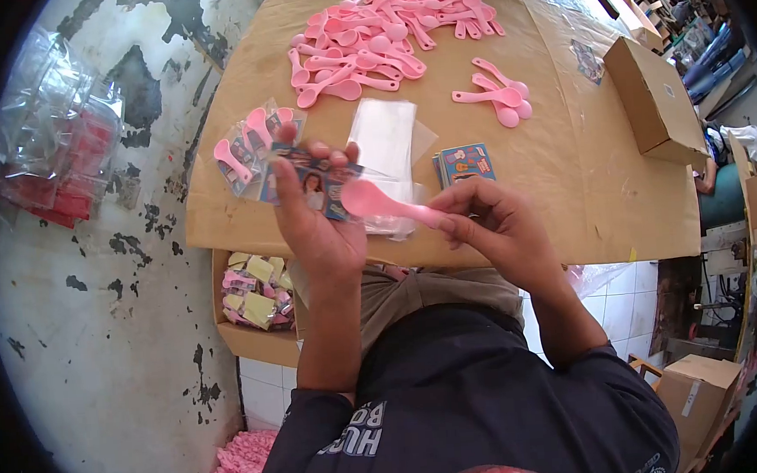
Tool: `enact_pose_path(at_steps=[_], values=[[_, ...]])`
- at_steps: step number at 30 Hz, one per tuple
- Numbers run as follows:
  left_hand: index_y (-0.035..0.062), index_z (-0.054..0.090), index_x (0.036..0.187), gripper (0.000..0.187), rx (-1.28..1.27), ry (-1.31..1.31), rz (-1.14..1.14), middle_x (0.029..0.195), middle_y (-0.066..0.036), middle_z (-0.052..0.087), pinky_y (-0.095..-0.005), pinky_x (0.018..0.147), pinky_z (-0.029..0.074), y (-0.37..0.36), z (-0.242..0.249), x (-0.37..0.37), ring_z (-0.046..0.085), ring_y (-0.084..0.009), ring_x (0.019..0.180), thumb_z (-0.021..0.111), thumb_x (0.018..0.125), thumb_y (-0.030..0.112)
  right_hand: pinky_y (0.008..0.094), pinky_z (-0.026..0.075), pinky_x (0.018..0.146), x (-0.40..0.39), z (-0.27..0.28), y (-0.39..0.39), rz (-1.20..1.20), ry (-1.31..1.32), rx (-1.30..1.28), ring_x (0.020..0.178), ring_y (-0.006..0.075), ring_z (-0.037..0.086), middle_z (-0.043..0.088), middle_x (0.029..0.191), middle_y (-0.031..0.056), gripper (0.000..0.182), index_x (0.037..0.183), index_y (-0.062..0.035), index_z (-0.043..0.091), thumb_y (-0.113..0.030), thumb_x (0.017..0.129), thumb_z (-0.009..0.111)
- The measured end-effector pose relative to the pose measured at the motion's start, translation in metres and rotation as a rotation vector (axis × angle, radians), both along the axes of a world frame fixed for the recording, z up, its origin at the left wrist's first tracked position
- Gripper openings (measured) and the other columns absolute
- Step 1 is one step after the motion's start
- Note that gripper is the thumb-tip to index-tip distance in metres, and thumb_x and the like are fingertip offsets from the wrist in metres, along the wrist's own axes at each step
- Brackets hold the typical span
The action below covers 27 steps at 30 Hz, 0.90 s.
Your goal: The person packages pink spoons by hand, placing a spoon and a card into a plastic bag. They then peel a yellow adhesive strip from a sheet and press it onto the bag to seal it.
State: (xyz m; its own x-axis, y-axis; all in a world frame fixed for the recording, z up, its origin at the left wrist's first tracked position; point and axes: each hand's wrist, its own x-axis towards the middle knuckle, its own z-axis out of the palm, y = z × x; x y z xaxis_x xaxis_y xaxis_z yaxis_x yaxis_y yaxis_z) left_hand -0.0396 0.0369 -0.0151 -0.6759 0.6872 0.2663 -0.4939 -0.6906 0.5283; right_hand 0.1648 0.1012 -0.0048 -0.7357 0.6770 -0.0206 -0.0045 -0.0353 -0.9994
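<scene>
- "While held out near the middle of the frame, pointing which way, that glossy pink plastic spoon?"

- "Leftward and slightly up at the bowl, rightward and slightly down along the handle. Nearly crosswise between the hands, and aimed at the rectangular blue printed card with clear plastic at its edge."

- "Nearer to which hand?"

- "To the right hand, pinched at the handle's end between thumb and fingers. Just left of that hand, in other words, and right of the left hand."

- "And in the left?"

- "Grasping the card, palm up, with thumb and fingers curled around. Overlapped in view by the spoon's bowl at the card's right side; touching or merely in front, impossible to tell."

- "Anything close by?"

- "Just beyond the bowl, flat clear plastic sleeves. Above the right hand, a small stack of square blue printed cards. Farther off, at upper centre, a loose heap of pink spoons on the brown-paper-covered table."
</scene>
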Motion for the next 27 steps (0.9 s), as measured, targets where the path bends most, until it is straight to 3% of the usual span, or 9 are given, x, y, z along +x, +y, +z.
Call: enact_pose_path(at_steps=[6, 14, 16, 17, 19, 21, 24, 25, 27], values=[[0.008, 0.047, 0.141, 0.045, 0.027, -0.178, -0.203, 0.1, -0.005, 0.059, -0.0426, 0.099, 0.052, 0.0, -0.003, 0.018, 0.06, -0.0161, 0.092, 0.056, 0.107, 0.036, 0.0234, 0.055, 0.078, -0.012, -0.007, -0.009, 0.009, 0.222, -0.033, 0.086, 0.0081, 0.066, 0.067, 0.104, 0.0035, 0.024, 0.12, 0.0013, 0.062, -0.002, 0.097, 0.068], [0.0037, 0.044, 0.143, 0.041, 0.064, -0.217, -0.42, 0.102, -0.005, 0.055, -0.0377, 0.09, 0.054, 0.0, -0.004, 0.035, 0.058, -0.0157, 0.093, 0.05, 0.11, 0.028, 0.0237, 0.044, 0.06, -0.028, -0.021, -0.007, -0.163, 0.181, 0.207, 0.071, 0.0044, 0.054, 0.057, 0.093, 0.0012, 0.042, 0.117, -0.0045, 0.054, -0.001, 0.084, 0.08], [0.0042, 0.044, 0.144, 0.041, 0.015, -0.265, -0.433, 0.104, -0.007, 0.058, -0.0388, 0.093, 0.055, 0.0, -0.005, 0.032, 0.059, -0.0164, 0.094, 0.049, 0.109, 0.025, 0.0255, 0.046, 0.063, -0.029, -0.009, -0.01, -0.22, 0.134, 0.238, 0.076, 0.0099, 0.057, 0.058, 0.095, 0.0024, 0.046, 0.12, -0.0063, 0.058, -0.002, 0.08, 0.081], [0.0042, 0.044, 0.144, 0.041, 0.017, -0.263, -0.436, 0.104, -0.007, 0.058, -0.0388, 0.093, 0.055, 0.0, -0.006, 0.029, 0.059, -0.0164, 0.094, 0.049, 0.109, 0.025, 0.0273, 0.047, 0.066, -0.029, -0.006, -0.009, -0.268, 0.162, 0.503, 0.08, 0.0142, 0.058, 0.06, 0.098, 0.004, 0.043, 0.119, -0.0073, 0.062, -0.002, 0.08, 0.081], [0.0048, 0.043, 0.146, 0.041, -0.029, -0.26, -0.42, 0.117, -0.01, 0.064, -0.041, 0.101, 0.053, -0.001, -0.008, 0.02, 0.063, -0.0191, 0.107, 0.049, 0.109, 0.023, 0.0291, 0.048, 0.069, -0.026, 0.001, -0.004, -0.315, 0.185, 0.773, 0.083, 0.0184, 0.059, 0.062, 0.1, 0.0055, 0.04, 0.117, -0.0082, 0.066, -0.003, 0.081, 0.081], [0.0051, 0.043, 0.146, 0.041, -0.022, -0.297, -0.416, 0.125, -0.012, 0.064, -0.0424, 0.106, 0.051, -0.002, -0.01, 0.008, 0.063, -0.0212, 0.114, 0.05, 0.109, 0.022, 0.0334, 0.05, 0.074, -0.015, 0.009, 0.002, -0.031, 0.26, 1.035, 0.091, 0.0262, 0.061, 0.065, 0.109, 0.0093, 0.029, 0.11, -0.0097, 0.074, -0.006, 0.082, 0.081], [0.0053, 0.042, 0.148, 0.044, -0.004, -0.296, -0.417, 0.144, -0.016, 0.057, -0.0468, 0.118, 0.041, -0.003, -0.007, -0.007, 0.055, -0.0281, 0.134, 0.049, 0.109, 0.023, 0.0345, 0.051, 0.075, -0.007, 0.014, 0.005, 0.029, 0.412, 0.832, 0.092, 0.0256, 0.062, 0.067, 0.115, 0.0093, 0.023, 0.105, -0.0116, 0.076, -0.007, 0.082, 0.08], [0.0045, 0.042, 0.148, 0.044, -0.028, -0.285, -0.431, 0.148, -0.017, 0.053, -0.0478, 0.119, 0.038, -0.005, 0.002, -0.007, 0.051, -0.0292, 0.137, 0.048, 0.109, 0.024, 0.0379, 0.052, 0.084, -0.005, 0.012, 0.005, -0.035, 0.363, 0.771, 0.103, 0.0279, 0.062, 0.066, 0.124, 0.0085, 0.036, 0.115, -0.0174, 0.075, -0.007, 0.08, 0.079], [0.0015, 0.039, 0.151, 0.049, -0.06, -0.26, -0.481, 0.158, -0.02, 0.04, -0.0497, 0.123, 0.031, -0.009, 0.012, -0.005, 0.04, -0.0313, 0.147, 0.044, 0.109, 0.028, 0.0396, 0.05, 0.089, -0.011, 0.019, 0.013, -0.124, 0.245, 0.944, 0.107, 0.0289, 0.062, 0.064, 0.13, 0.011, 0.041, 0.117, -0.0177, 0.075, -0.006, 0.078, 0.08]])
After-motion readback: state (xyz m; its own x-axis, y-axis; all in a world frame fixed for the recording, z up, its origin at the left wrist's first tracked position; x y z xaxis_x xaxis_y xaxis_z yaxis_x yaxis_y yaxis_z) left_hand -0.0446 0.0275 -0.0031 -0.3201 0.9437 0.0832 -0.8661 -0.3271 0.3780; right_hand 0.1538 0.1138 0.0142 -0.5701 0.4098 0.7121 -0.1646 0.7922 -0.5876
